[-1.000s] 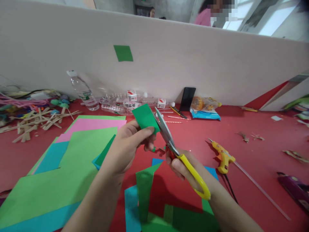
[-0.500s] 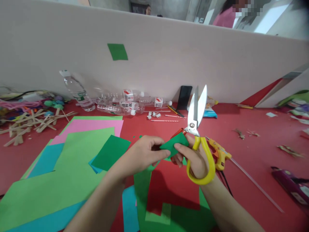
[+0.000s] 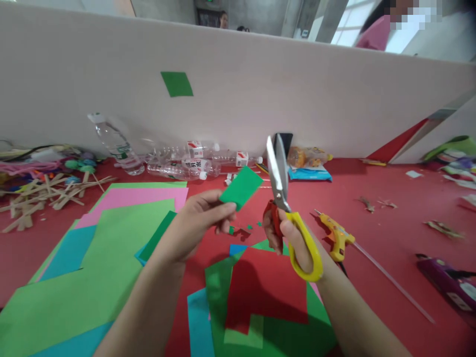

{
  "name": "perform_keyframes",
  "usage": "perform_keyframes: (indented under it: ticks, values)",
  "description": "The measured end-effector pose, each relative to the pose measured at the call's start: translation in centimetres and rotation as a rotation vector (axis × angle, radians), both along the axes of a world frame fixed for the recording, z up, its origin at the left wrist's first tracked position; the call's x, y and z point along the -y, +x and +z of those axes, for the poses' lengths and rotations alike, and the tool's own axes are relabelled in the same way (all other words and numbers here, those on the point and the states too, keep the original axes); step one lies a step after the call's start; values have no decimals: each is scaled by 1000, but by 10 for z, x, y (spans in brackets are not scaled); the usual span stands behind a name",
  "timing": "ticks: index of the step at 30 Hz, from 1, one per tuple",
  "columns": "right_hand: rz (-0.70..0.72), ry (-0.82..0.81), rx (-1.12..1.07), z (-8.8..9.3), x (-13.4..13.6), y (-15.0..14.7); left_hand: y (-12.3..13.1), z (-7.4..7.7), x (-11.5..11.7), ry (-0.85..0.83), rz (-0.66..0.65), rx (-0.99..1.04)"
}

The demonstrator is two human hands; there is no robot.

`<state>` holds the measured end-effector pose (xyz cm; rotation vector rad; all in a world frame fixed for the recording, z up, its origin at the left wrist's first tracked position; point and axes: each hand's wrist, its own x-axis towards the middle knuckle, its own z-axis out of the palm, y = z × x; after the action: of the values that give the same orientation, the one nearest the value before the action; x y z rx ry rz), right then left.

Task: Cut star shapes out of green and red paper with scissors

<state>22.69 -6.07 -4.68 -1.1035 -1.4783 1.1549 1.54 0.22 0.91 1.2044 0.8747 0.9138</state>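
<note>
Craft workroom, shared. Red table [image 3: 390, 223] strewn with coloured paper sheets [image 3: 122, 233], wooden sticks [image 3: 48, 191], pipe cleaners [image 3: 22, 166], a yellow glue gun [image 3: 336, 238]; scissors [image 3: 277, 173] and a green paper piece [image 3: 241, 187] held above it. A white partition [image 3: 297, 89] closes off the bench; other people [image 3: 375, 32] visible beyond it.

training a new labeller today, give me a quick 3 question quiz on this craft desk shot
1. True or false: the left hand pinches a green card.
2. The scissors in the right hand are: A) lying flat on the desk B) held with tips up C) pointing down.
3. What yellow tool lies to the right of the right hand?
Key: 1 true; 2 B; 3 glue gun.
</note>
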Motion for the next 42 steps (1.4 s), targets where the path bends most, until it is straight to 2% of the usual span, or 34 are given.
perform_keyframes:
  ticks: [4, 7, 12, 15, 19, 24, 42]
  values:
    - [144, -79, 207, 7, 6, 1, -13, 3, -4, 33, 254, 124]
    - [203, -139, 357, 15, 10, -6, -17, 0, -3, 91, 329, 114]
    - [165, -138, 382, 14, 11, -16, -10, -3, 3, 190, 304, 5]
    - [154, -146, 361, 10, 11, -17, -3, -1, 7, 260, 279, -59]
    - [173, -174, 325, 15, 11, -16, 0, 4, 10, 299, 217, -111]
    - [192, -166, 305, 22, 13, -15, 2, 6, 13, 261, 242, -108]
    - [181, -188, 318, 19, 12, -16, 1, 10, 14, 179, 271, -176]
